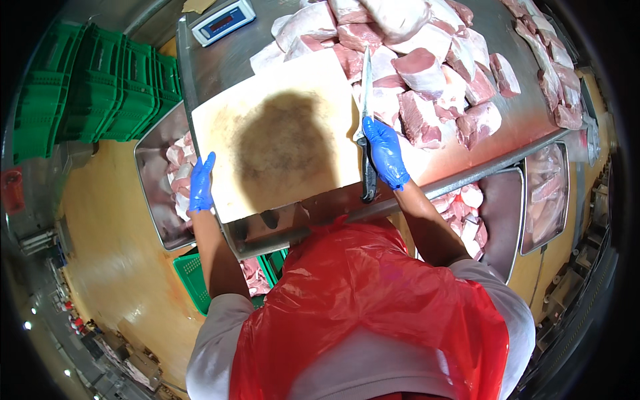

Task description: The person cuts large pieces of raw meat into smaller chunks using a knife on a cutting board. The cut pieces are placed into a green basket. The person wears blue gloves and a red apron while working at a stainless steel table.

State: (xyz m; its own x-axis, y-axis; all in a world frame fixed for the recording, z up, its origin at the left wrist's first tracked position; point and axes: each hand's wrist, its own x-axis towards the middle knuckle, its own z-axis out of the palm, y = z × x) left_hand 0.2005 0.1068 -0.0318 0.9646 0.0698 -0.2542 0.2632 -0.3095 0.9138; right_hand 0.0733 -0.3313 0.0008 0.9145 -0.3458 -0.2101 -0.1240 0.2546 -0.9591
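Observation:
A pale, stained cutting board (220, 143) lies tilted on the steel table, with a dark shadow across its middle. My left hand (201, 183), in a blue glove, grips the board's left edge; its thumb shows along the rim. My right hand (388, 155), also blue-gloved, is closed at the board's right edge on a knife (366, 83), where blade meets black handle. The blade points away from me toward the meat, and the handle toward my body. Some right-hand fingers are hidden. Raw meat chunks (420, 70) are heaped beyond and right of the board.
A digital scale (225, 22) sits at the table's far left. Stacked green crates (93, 87) stand farther left. Steel tubs of meat flank the table, one at left (150, 180) and one at right (503, 207). Long meat strips (553, 67) lie at far right.

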